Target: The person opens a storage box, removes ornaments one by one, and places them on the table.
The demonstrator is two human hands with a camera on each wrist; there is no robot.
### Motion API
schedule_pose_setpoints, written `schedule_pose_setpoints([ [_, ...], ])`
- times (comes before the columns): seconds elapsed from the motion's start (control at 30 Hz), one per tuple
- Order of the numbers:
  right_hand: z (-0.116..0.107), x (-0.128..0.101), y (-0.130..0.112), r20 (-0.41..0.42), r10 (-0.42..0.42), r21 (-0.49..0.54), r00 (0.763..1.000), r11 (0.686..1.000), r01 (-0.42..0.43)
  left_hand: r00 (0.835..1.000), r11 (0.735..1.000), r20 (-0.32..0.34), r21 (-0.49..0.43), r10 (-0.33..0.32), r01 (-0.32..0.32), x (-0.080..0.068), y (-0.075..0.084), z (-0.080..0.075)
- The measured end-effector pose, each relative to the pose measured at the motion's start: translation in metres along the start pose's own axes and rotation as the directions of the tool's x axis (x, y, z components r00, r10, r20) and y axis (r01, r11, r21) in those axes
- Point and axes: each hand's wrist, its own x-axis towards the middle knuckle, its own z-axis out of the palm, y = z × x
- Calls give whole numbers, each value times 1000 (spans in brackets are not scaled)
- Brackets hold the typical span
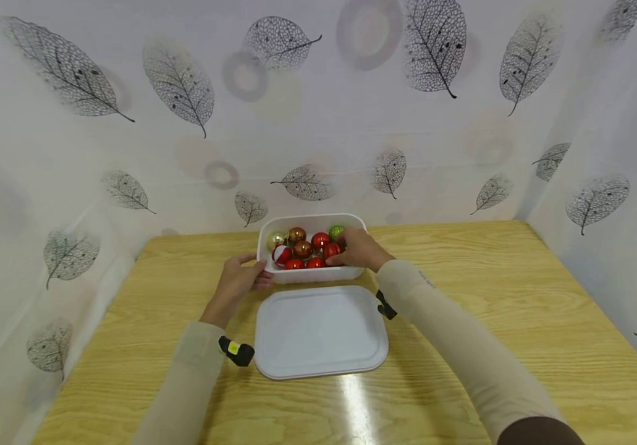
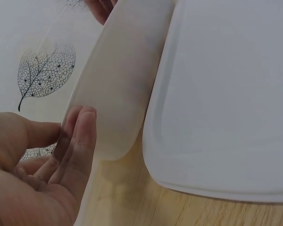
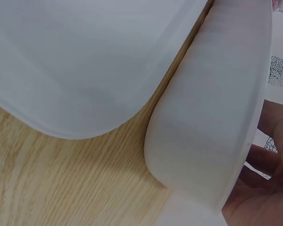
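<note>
A white plastic box point(image 1: 318, 277) holds several shiny Christmas balls, among them a brown ball point(image 1: 296, 234), a green ball point(image 1: 337, 232) and a red-and-white ball point(image 1: 282, 254). My left hand point(image 1: 238, 276) pinches the box's rim at its front left corner, thumb over the edge and fingers along the outer wall point(image 2: 118, 89). Reaching over the right end of the box, my right hand point(image 1: 359, 248) holds a red Christmas ball point(image 1: 332, 250) between thumb and fingers, low among the others. In the right wrist view the box wall point(image 3: 207, 103) hides that ball.
A white lid point(image 1: 320, 330) lies flat on the wooden table point(image 1: 485, 296), just in front of the box. Behind the box hangs a pale leaf-patterned cloth point(image 1: 307, 123), which also lines both sides.
</note>
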Motion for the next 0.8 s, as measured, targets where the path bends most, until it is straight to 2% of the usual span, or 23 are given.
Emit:
schedule_pose_setpoints([
  [0.57,2,-1,-1,12,-15,31,1000,999,14,1000,998,1,-62,12,-12,1,-4,4],
  [0.8,-3,-3,1,4,-24,32,1000,999,24,1000,998,-3,-60,16,-16,0,-4,5],
])
